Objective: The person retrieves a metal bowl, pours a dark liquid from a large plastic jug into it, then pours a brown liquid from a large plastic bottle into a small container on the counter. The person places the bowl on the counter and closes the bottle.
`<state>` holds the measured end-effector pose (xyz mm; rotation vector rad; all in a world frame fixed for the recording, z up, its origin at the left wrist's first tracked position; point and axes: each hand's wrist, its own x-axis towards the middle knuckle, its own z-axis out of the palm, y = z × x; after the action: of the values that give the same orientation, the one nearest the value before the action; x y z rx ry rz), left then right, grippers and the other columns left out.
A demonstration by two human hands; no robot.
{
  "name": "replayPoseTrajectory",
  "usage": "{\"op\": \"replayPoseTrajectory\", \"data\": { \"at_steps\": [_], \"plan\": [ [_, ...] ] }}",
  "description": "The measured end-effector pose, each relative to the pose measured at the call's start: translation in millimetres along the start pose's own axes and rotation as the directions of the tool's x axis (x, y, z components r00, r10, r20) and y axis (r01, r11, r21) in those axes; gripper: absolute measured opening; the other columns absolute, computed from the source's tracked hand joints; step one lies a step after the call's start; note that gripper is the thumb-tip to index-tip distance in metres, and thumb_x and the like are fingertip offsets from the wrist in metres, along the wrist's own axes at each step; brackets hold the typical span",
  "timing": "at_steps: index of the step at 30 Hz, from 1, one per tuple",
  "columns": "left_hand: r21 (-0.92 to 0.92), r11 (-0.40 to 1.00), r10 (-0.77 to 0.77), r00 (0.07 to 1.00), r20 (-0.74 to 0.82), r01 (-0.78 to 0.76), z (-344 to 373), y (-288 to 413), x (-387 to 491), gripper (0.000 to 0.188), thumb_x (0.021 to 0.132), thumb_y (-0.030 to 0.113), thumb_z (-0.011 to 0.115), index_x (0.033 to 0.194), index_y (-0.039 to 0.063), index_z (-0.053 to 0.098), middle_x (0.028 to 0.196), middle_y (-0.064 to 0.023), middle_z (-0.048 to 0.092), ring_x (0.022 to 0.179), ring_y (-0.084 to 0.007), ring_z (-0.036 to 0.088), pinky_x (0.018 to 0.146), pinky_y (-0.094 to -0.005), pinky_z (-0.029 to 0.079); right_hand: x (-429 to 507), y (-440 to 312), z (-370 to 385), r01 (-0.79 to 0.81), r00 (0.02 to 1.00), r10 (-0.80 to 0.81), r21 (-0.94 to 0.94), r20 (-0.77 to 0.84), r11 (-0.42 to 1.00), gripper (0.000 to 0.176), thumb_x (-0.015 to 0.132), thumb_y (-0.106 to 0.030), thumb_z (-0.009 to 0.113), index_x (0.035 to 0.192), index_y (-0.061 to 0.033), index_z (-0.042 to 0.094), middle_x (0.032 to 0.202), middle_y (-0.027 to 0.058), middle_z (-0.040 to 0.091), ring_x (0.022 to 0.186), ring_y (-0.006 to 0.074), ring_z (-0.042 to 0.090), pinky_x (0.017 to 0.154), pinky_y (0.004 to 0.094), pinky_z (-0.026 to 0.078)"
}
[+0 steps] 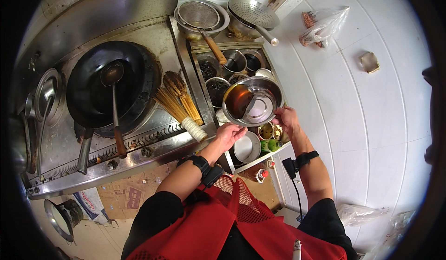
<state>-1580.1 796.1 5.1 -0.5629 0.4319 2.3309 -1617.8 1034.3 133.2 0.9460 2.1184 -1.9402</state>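
A stainless steel bowl hangs tilted over the seasoning tray. Dark amber liquid has pooled at its left side. My right hand grips the bowl's rim at the near right. At the near left edge, my left hand is against the rim, palm partly up and fingers curled beneath. Below the bowl stand a pale round container, a green bottle and an open can. Several pots of dark seasoning, among them a metal pot, sit beyond it.
On the range at left rests a black wok with a ladle in it. Bamboo brushes lie beside it. A wire strainer and a perforated colander top bowls behind. The white tiled wall borders the right.
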Motion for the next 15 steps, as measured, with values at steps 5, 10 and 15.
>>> {"op": "replayPoseTrajectory", "data": {
  "at_steps": [5, 10, 15],
  "plan": [
    [0.019, 1.000, 0.023, 0.999, 0.028, -0.023, -2.9, 0.5, 0.2, 0.009, 0.091, -0.010, 0.047, 0.092, -0.006, 0.055, 0.109, -0.0216, 0.064, 0.106, -0.0348, 0.066, 0.097, -0.0394, 0.058, 2.3, -3.1, 3.5, 0.010, 0.999, -0.014, -0.099, -0.046, 0.995, 0.008, 0.087, -0.002, 0.060, 0.087, 0.0060, 0.060, 0.074, 0.0124, 0.064, 0.046, 0.0185, 0.061, 0.042, 0.0252, 0.055],
    [0.012, 1.000, 0.021, 1.000, 0.017, -0.022, -3.2, 2.9, -0.6, 0.011, 0.091, -0.010, 0.047, 0.093, -0.005, 0.056, 0.109, -0.0207, 0.063, 0.106, -0.0340, 0.066, 0.096, -0.0380, 0.058, 3.3, -6.6, 6.2, 0.009, 0.999, -0.012, -0.087, -0.039, 0.996, 0.005, 0.087, 0.002, 0.058, 0.088, 0.0071, 0.057, 0.076, 0.0141, 0.064, 0.050, 0.0205, 0.063, 0.045, 0.0272, 0.059],
    [0.013, 1.000, 0.016, 1.000, 0.011, -0.016, -2.4, 6.4, -7.0, 0.012, 0.092, -0.009, 0.048, 0.099, -0.006, 0.057, 0.111, -0.0208, 0.062, 0.107, -0.0337, 0.066, 0.097, -0.0374, 0.058, 2.4, -2.3, 8.5, 0.000, 0.998, -0.001, -0.022, -0.057, 1.000, 0.010, 0.087, -0.001, 0.061, 0.091, 0.0080, 0.060, 0.076, 0.0115, 0.063, 0.052, 0.0192, 0.062, 0.045, 0.0266, 0.058]
  ]
}}
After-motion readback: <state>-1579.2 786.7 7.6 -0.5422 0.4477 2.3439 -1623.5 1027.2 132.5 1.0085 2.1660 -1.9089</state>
